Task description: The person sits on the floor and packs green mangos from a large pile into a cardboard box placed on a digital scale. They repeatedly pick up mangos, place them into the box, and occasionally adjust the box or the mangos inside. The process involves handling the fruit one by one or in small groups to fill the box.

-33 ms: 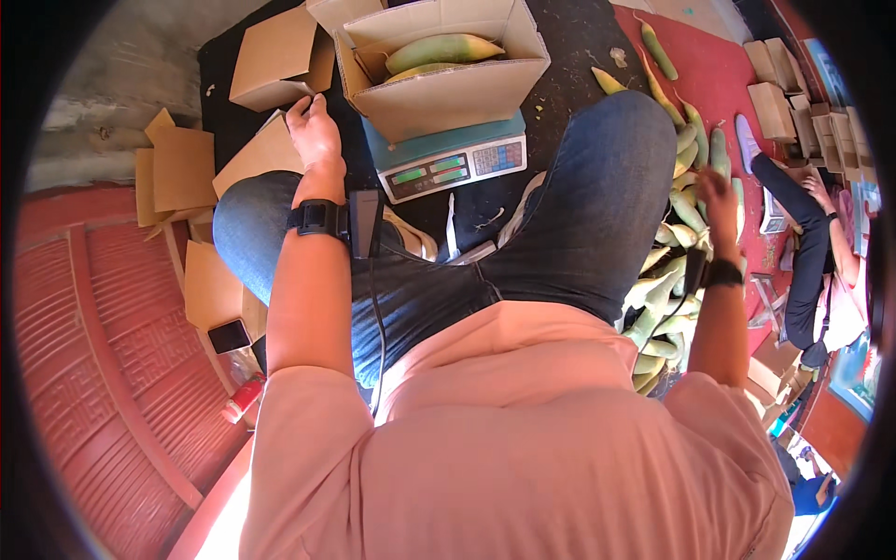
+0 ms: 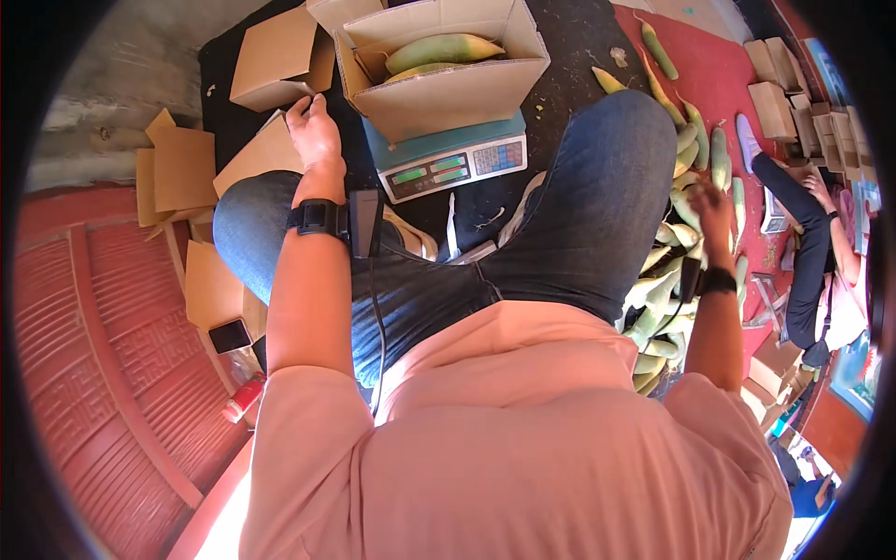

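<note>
My left hand [image 2: 315,135] is raised above my left knee with loosely bent fingers apart, holding nothing, beside the corner of a cardboard box [image 2: 271,56]. My right hand [image 2: 712,217] is over a heap of green radishes [image 2: 658,289] on my right; its fingers look spread and nothing shows in them, though shade blurs their tips. In front of me, an open cardboard box [image 2: 448,101] stands on a weighing scale [image 2: 453,173] with lit green displays. Inside lie green radishes [image 2: 443,53], at least two showing.
Cardboard pieces [image 2: 184,173] and a phone [image 2: 230,336] are at my left by a red patterned panel [image 2: 112,345]. More radishes [image 2: 659,51] lie on the red floor covering [image 2: 714,89]. Another person [image 2: 807,243] sits at far right near stacked small boxes [image 2: 775,112].
My right hand has moved slightly nearer to me and to the left over the radish heap, uncovering more of a radish beyond it. My left hand stays put.
</note>
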Demonstrator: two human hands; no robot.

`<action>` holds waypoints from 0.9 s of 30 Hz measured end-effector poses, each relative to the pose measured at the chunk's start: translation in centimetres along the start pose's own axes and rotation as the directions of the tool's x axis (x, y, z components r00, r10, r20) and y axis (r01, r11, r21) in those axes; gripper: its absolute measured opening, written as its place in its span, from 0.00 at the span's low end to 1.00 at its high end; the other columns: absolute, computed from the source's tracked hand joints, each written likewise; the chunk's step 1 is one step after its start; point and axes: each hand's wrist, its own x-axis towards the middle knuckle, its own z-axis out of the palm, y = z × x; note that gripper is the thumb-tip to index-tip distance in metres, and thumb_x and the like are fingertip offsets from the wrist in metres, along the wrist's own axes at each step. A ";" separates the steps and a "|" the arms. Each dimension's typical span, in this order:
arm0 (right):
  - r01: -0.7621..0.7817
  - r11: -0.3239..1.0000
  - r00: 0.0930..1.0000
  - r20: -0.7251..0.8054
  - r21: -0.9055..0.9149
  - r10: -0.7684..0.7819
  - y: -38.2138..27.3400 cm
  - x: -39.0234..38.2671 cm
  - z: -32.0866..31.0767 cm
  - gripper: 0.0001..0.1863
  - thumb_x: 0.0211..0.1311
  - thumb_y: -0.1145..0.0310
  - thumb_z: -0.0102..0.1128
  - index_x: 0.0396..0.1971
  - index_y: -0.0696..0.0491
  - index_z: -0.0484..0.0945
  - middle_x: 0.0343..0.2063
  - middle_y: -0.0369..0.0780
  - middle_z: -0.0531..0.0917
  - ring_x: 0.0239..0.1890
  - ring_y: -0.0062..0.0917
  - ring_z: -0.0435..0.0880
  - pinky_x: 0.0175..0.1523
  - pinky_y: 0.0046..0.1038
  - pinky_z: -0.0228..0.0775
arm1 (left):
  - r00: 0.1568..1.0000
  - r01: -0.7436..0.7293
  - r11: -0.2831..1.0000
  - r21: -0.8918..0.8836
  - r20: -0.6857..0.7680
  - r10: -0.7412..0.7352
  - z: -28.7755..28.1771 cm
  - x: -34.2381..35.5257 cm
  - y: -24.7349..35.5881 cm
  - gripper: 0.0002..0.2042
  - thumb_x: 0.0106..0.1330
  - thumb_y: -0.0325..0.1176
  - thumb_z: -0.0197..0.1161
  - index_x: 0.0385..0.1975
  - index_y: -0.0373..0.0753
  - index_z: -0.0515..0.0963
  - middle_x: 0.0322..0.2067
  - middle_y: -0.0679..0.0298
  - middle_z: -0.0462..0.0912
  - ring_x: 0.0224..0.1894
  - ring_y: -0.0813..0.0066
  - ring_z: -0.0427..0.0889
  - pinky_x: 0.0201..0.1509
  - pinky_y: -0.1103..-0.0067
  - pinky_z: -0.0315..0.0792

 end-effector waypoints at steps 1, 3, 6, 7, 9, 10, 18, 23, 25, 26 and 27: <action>-0.071 0.993 0.997 0.023 0.098 0.069 1.7 -1.5 0.6 0.13 0.61 0.73 0.53 0.45 0.61 0.76 0.34 0.41 0.81 0.31 0.21 0.81 0.37 0.22 0.74 | 1.000 0.004 1.000 0.009 -0.005 -0.004 -0.1 -0.1 0.0 0.20 0.62 0.39 0.59 0.49 0.33 0.71 0.44 0.55 0.78 0.47 0.65 0.76 0.53 0.74 0.67; -0.142 0.990 0.986 0.084 -0.005 0.142 4.0 -3.7 1.5 0.14 0.61 0.74 0.53 0.47 0.61 0.74 0.34 0.41 0.82 0.31 0.22 0.82 0.36 0.21 0.75 | 0.999 -0.036 0.999 -0.026 -0.007 0.036 -0.3 0.3 -0.4 0.20 0.62 0.39 0.59 0.49 0.33 0.71 0.44 0.55 0.78 0.47 0.65 0.75 0.53 0.74 0.67; -0.277 0.960 0.951 0.158 0.050 0.266 4.9 -5.8 3.6 0.14 0.61 0.75 0.52 0.47 0.60 0.74 0.33 0.41 0.82 0.31 0.23 0.82 0.37 0.22 0.75 | 0.999 -0.043 0.999 -0.025 -0.009 0.043 -0.9 0.9 -0.8 0.20 0.62 0.39 0.60 0.49 0.33 0.71 0.43 0.56 0.78 0.46 0.67 0.75 0.51 0.75 0.67; -0.252 0.967 0.955 0.170 0.046 0.241 5.0 -5.8 4.0 0.14 0.61 0.75 0.51 0.47 0.60 0.74 0.33 0.41 0.82 0.31 0.23 0.82 0.37 0.22 0.75 | 0.999 -0.037 0.999 -0.015 -0.010 0.037 -0.9 1.1 -0.8 0.20 0.61 0.39 0.60 0.48 0.33 0.71 0.42 0.57 0.78 0.45 0.67 0.75 0.51 0.75 0.67; -0.210 0.977 0.964 0.171 0.023 0.203 6.1 -6.1 3.9 0.14 0.61 0.75 0.51 0.46 0.60 0.74 0.33 0.42 0.82 0.30 0.24 0.82 0.37 0.22 0.76 | 0.999 0.000 0.998 -0.065 0.035 0.002 -0.3 -0.1 -0.1 0.19 0.62 0.39 0.60 0.48 0.33 0.72 0.41 0.58 0.77 0.42 0.69 0.74 0.49 0.76 0.67; -0.228 0.973 0.963 0.160 0.041 0.219 6.6 -6.2 3.4 0.14 0.61 0.75 0.50 0.46 0.60 0.74 0.34 0.43 0.82 0.29 0.24 0.82 0.36 0.24 0.76 | 0.998 0.021 0.996 -0.089 0.058 -0.016 -0.1 -0.8 0.2 0.19 0.62 0.39 0.61 0.48 0.33 0.72 0.41 0.59 0.77 0.41 0.70 0.74 0.48 0.76 0.67; 0.234 0.953 0.914 -0.379 0.195 -0.147 -10.7 -0.7 2.8 0.14 0.62 0.73 0.55 0.46 0.62 0.75 0.38 0.41 0.82 0.36 0.21 0.81 0.42 0.22 0.73 | 0.980 -0.138 0.990 0.026 0.150 0.132 0.7 -1.4 2.5 0.22 0.59 0.32 0.64 0.52 0.36 0.68 0.43 0.54 0.76 0.47 0.68 0.73 0.52 0.74 0.67; 0.558 0.765 0.768 0.149 0.321 -0.623 -29.0 4.2 9.2 0.12 0.64 0.74 0.54 0.46 0.59 0.75 0.38 0.38 0.82 0.41 0.20 0.80 0.50 0.22 0.71 | 0.955 -0.252 0.967 0.031 0.168 0.244 2.0 -0.6 3.9 0.22 0.57 0.26 0.63 0.53 0.36 0.67 0.47 0.53 0.75 0.52 0.64 0.72 0.57 0.72 0.65; 0.640 0.738 0.618 0.428 0.212 -0.660 -31.7 6.7 13.1 0.11 0.64 0.72 0.54 0.46 0.54 0.75 0.35 0.37 0.81 0.39 0.19 0.80 0.45 0.23 0.73 | 0.937 -0.293 0.955 0.047 0.215 0.277 2.2 -0.2 3.4 0.22 0.57 0.25 0.62 0.53 0.36 0.67 0.47 0.54 0.75 0.54 0.63 0.72 0.58 0.71 0.65; 0.647 0.735 0.534 0.567 0.204 -0.627 -32.5 7.9 14.8 0.13 0.64 0.74 0.54 0.48 0.56 0.74 0.36 0.38 0.81 0.41 0.20 0.80 0.48 0.23 0.72 | 0.920 -0.342 0.938 0.061 0.222 0.322 3.0 -1.7 4.9 0.21 0.57 0.24 0.62 0.52 0.37 0.69 0.47 0.54 0.75 0.54 0.62 0.71 0.58 0.70 0.65; 0.649 0.749 0.507 0.657 0.136 -0.558 -33.3 8.8 16.9 0.13 0.63 0.74 0.55 0.48 0.56 0.74 0.35 0.39 0.81 0.40 0.21 0.80 0.47 0.23 0.72 | 0.876 -0.454 0.881 0.136 0.248 0.413 3.0 -1.3 4.8 0.20 0.55 0.21 0.61 0.50 0.37 0.70 0.48 0.55 0.76 0.54 0.58 0.72 0.60 0.69 0.63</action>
